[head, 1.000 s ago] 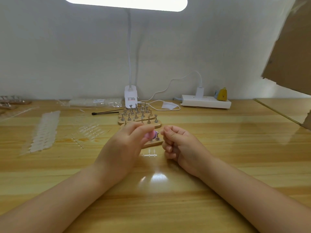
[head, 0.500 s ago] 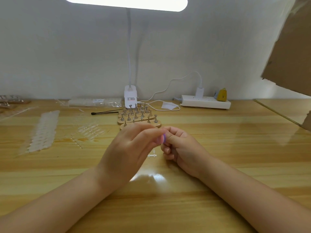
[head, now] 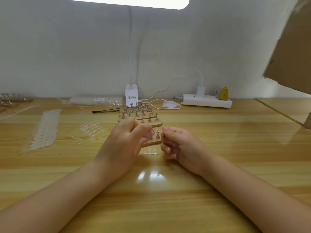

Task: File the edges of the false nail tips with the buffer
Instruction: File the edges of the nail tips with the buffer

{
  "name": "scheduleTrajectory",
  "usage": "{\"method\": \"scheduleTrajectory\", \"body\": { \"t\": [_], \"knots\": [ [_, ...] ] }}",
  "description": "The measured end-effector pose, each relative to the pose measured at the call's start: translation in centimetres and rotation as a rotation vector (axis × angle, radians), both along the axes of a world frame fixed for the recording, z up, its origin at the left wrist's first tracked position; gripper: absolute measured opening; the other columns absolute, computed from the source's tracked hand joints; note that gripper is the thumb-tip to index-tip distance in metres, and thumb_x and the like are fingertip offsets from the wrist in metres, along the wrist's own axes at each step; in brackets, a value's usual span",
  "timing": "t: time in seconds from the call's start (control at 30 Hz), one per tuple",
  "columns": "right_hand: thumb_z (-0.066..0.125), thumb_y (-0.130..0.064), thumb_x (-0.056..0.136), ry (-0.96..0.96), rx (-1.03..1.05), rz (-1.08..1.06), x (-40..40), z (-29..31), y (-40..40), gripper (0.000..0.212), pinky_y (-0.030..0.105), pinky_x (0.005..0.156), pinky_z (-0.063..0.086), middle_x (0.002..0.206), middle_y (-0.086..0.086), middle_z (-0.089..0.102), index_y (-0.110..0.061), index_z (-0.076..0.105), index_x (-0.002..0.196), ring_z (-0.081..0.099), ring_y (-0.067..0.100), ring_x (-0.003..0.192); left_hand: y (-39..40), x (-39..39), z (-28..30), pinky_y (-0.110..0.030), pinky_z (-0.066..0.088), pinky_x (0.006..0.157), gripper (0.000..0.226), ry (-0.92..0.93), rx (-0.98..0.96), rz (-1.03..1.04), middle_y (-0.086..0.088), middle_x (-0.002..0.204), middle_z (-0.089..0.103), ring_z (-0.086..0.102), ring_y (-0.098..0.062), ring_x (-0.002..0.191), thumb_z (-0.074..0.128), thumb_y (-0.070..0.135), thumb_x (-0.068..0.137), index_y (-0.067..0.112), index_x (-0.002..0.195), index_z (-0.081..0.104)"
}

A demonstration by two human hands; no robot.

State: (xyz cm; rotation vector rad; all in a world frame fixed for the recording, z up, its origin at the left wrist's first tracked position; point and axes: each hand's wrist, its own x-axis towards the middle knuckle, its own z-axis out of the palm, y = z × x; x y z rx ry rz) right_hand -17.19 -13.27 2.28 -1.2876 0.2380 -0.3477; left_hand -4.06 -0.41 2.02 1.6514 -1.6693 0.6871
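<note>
Well to the left of the left hand (head: 122,145), a long strip of clear plastic false nail tips (head: 44,129) lies flat on the pale wooden table (head: 168,207), with a smaller scatter of loose clear tips (head: 90,128) between that strip and the hand. The left hand is curled, its thumb and fingers pinching a small pink-and-purple buffer block (head: 151,132), of which only the end shows past the fingertips. Just beyond the buffer stands a light wooden holder with small metal pegs (head: 154,141), and more such peg stands (head: 141,115) sit farther back, behind both hands. On the table below the gap between the hands lies a short clear plastic sprue (head: 149,153). The right hand (head: 178,145) is also curled, thumb and forefinger pressed together near the buffer; it probably pinches a single clear tip, though none can be made out.

To file well, the tip's edge should meet the buffer's flat face squarely, with light, short strokes in one direction. The right hand's pinch should sit close to the edge being worked, so the thin plastic does not flex or spring out.
</note>
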Motion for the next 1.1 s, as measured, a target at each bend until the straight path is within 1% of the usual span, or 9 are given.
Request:
{"method": "scheduleTrajectory", "body": {
  "t": [0.2,0.37,0.53,0.67,0.77,0.83,0.87,1.0,1.1],
  "knots": [
    [0.056,-0.015,0.090,0.004,-0.102,0.026,0.0,-0.2,0.2,0.012,0.016,0.043,0.029,0.060,-0.004,0.042,-0.012,0.056,0.079,0.041,0.006,0.049,0.0,-1.5,0.2,-0.036,0.048,0.072,0.020,-0.083,-0.043,-0.140,-0.002,0.089,0.058,0.056,-0.021,0.078,0.058,0.024,0.092,0.025,0.111,0.053],
    [0.054,-0.030,0.082,-0.003,-0.002,0.019,0.1,-0.2,-0.2,0.018,0.017,0.042,0.028,0.057,-0.005,0.035,-0.014,0.051,0.076,0.041,0.008,0.050,0.2,0.1,0.1,-0.044,0.051,0.070,0.023,-0.077,-0.041,-0.027,-0.008,0.091,0.060,0.058,-0.027,0.080,0.056,0.021,0.091,0.024,0.113,0.050],
    [0.061,-0.025,0.087,-0.007,-0.077,0.061,0.2,-0.1,-0.1,0.020,0.016,0.040,0.027,0.052,-0.005,0.043,-0.019,0.065,0.068,0.040,0.005,0.045,-0.2,-0.9,-0.4,-0.027,0.037,0.088,0.029,-0.364,-0.043,-0.100,-0.001,0.106,0.048,0.050,-0.018,0.093,0.061,0.014,0.089,0.024,0.116,0.057],
    [0.059,-0.029,0.083,0.024,0.010,0.061,0.1,0.0,-0.6,0.017,0.017,0.042,0.027,0.059,-0.003,0.034,-0.015,0.056,0.073,0.041,0.007,0.047,0.4,0.0,0.0,-0.017,0.040,0.077,0.013,0.020,0.065,0.002,0.021,0.093,0.054,0.048,0.005,0.087,0.054,0.051,0.089,0.041,0.094,0.061],
    [0.056,-0.031,0.084,0.008,-0.022,0.080,0.1,0.0,-0.4,0.024,0.017,0.043,0.024,0.055,-0.006,0.039,-0.021,0.064,0.064,0.041,0.006,0.047,0.3,-0.5,0.1,-0.029,0.044,0.083,0.031,-0.201,-0.047,-0.056,-0.002,0.103,0.057,0.055,-0.017,0.089,0.066,0.017,0.087,0.025,0.115,0.055],
    [0.053,-0.031,0.087,0.007,-0.067,0.089,0.1,0.2,-0.1,0.029,0.017,0.043,0.024,0.052,-0.007,0.046,-0.023,0.066,0.062,0.040,0.004,0.046,0.1,-0.7,-0.1,-0.029,0.042,0.087,0.037,-0.341,-0.058,-0.122,-0.004,0.108,0.050,0.054,-0.020,0.092,0.066,0.005,0.086,0.021,0.117,0.054],
    [0.053,-0.029,0.088,0.012,-0.069,0.086,0.1,0.2,-0.1,0.029,0.017,0.042,0.024,0.052,-0.007,0.046,-0.021,0.066,0.064,0.040,0.005,0.046,-0.1,-0.9,-0.1,-0.028,0.041,0.087,0.032,-0.351,-0.043,-0.116,-0.002,0.108,0.049,0.053,-0.018,0.093,0.064,0.006,0.088,0.021,0.115,0.057],
    [0.056,-0.031,0.085,0.041,0.004,0.059,0.1,0.2,-0.4,0.023,0.017,0.042,0.025,0.054,-0.006,0.035,-0.017,0.056,0.066,0.040,0.008,0.047,0.4,0.0,0.4,-0.018,0.039,0.077,0.012,0.003,0.064,0.058,0.012,0.092,0.055,0.051,-0.007,0.088,0.065,0.034,0.089,0.026,0.098,0.066],
    [0.056,-0.034,0.083,0.032,-0.026,0.058,0.2,0.1,-0.3,0.024,0.017,0.042,0.024,0.055,-0.005,0.034,-0.018,0.056,0.065,0.039,0.007,0.047,0.3,-0.2,0.1,-0.034,0.046,0.077,0.035,-0.269,-0.025,0.025,-0.007,0.100,0.056,0.054,-0.024,0.085,0.070,0.010,0.083,0.021,0.113,0.055]
  ]
}}
